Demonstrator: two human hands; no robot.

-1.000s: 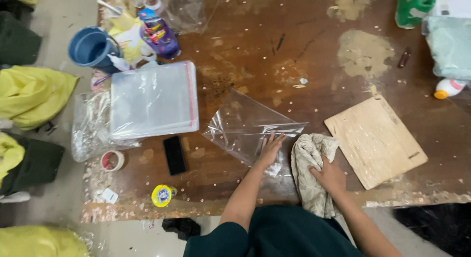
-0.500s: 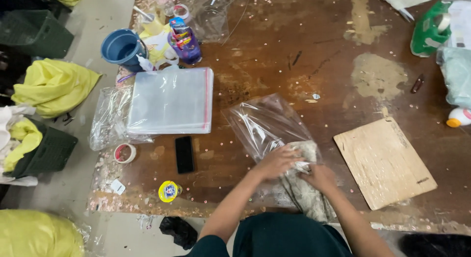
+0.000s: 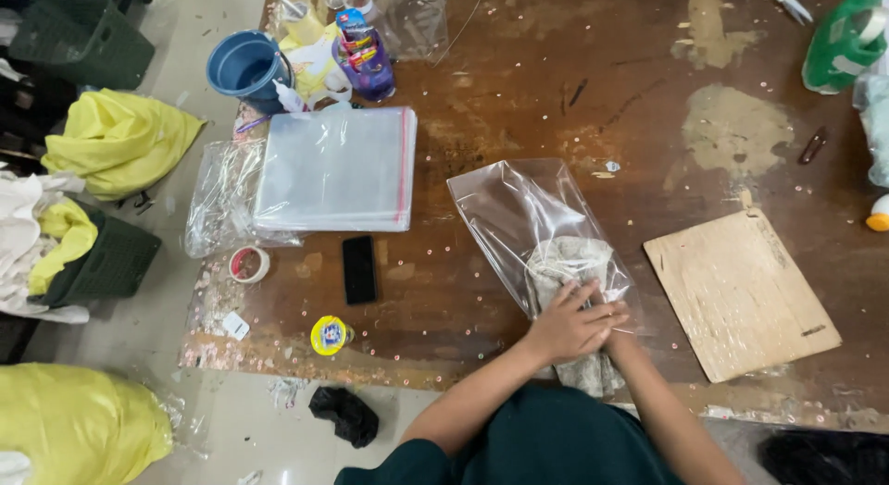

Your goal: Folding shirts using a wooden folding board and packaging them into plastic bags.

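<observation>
2 hands | left hand (image 3: 572, 326) flat, fingers spread on grey cloth (image 3: 567, 263) | clear crinkly bag (image 3: 519, 212) | right hand (image 3: 619, 337) hidden

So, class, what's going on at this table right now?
A person is pushing a folded grey cloth into a clear plastic bag that lies on the brown table. The left hand lies on top of the cloth at the bag's mouth; the right hand is mostly hidden beneath it. A stack of clear bags, a black phone and a wooden board lie nearby.
</observation>
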